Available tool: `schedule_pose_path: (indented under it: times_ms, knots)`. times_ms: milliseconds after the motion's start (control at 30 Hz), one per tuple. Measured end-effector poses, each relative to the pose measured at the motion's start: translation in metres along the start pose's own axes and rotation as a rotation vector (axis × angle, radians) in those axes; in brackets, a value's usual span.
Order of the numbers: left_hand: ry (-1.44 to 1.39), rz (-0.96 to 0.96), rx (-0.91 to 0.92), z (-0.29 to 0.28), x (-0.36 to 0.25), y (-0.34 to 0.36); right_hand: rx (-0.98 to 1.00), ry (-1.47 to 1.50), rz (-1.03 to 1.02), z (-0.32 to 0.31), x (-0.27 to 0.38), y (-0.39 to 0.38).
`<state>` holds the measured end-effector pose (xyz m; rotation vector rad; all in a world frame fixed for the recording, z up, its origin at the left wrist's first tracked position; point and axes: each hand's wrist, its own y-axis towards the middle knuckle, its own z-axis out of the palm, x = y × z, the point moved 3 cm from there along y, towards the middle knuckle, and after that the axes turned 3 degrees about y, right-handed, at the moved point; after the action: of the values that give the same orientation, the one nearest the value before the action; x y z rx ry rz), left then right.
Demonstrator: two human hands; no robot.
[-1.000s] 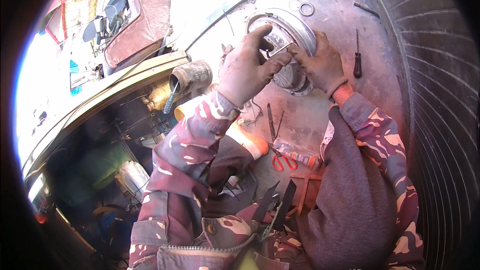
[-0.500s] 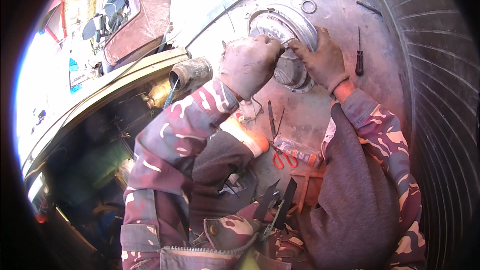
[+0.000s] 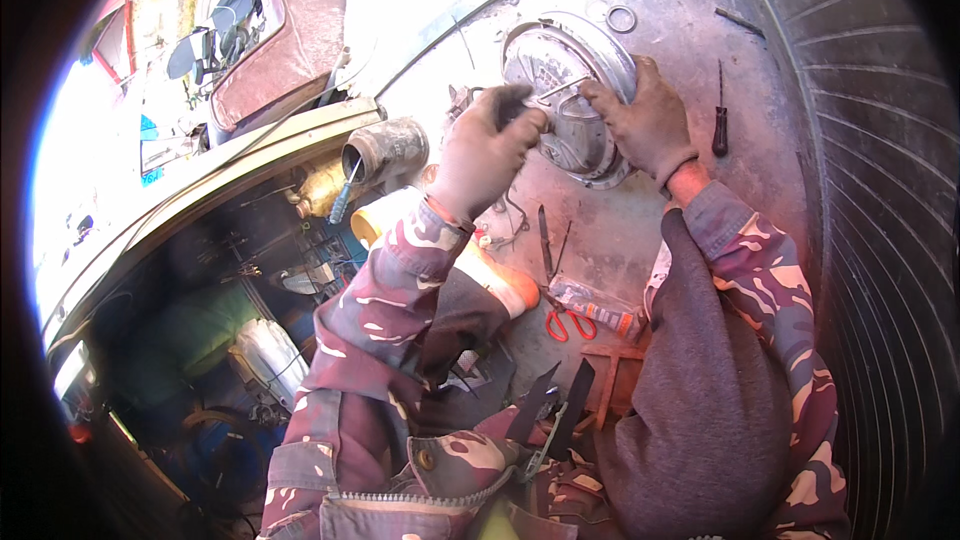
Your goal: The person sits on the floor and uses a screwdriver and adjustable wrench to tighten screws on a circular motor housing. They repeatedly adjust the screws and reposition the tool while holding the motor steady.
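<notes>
In the head view, a round metal part (image 3: 592, 145) lies toward one o'clock from the middle, on a bare grey surface (image 3: 690, 230). A thin metal rod (image 3: 562, 90) runs across its face, one end toward two o'clock and the other toward eight.

The person's right hand (image 3: 650, 125) is at the part's three o'clock edge, its fingers and thumb clamped on the rim, with the thumb close to the rod's upper end. The left hand (image 3: 490, 150) comes in from seven o'clock, fingers curled and the thumb pointing toward the rod's lower end; one cannot tell whether thumb and forefinger close on the rod or stand just apart from it. Both forearms wear camouflage sleeves (image 3: 375, 315).

Just beyond the part, at one o'clock from it, lies a flat ring (image 3: 634, 19). A dark-handled screwdriver (image 3: 720, 132) lies toward four o'clock, its shaft pointing to twelve. Red-handled scissors (image 3: 566, 315) lie at six o'clock, beside a clear packet (image 3: 600, 306). Toward eight o'clock, a dirty metal can (image 3: 395, 148) rests on its side, a blue-handled tool (image 3: 341, 204) sticking out of its mouth.
</notes>
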<state>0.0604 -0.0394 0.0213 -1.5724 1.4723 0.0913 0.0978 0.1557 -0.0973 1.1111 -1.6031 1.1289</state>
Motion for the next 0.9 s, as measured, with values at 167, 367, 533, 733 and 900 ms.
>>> schedule_pose_path:
  times_ms: [167,367,533,733,900]
  knots:
    - [-0.474,-0.288,0.193,0.016,-0.001,-0.005,-0.013,0.007,-0.020,-0.001,0.002,-0.002]
    - [-0.285,-0.293,0.122,0.018,-0.020,0.005,-0.029,-0.026,-0.026,0.000,0.001,-0.001]
    - [0.668,0.181,-0.049,0.010,-0.032,0.011,-0.031,-0.032,-0.069,0.001,-0.002,-0.002]
    - [1.132,0.623,-0.090,0.001,-0.035,0.017,-0.013,-0.045,-0.021,0.001,-0.002,-0.002]
    - [0.824,0.397,-0.109,0.001,-0.025,0.018,-0.037,-0.019,-0.043,0.000,0.001,-0.001]
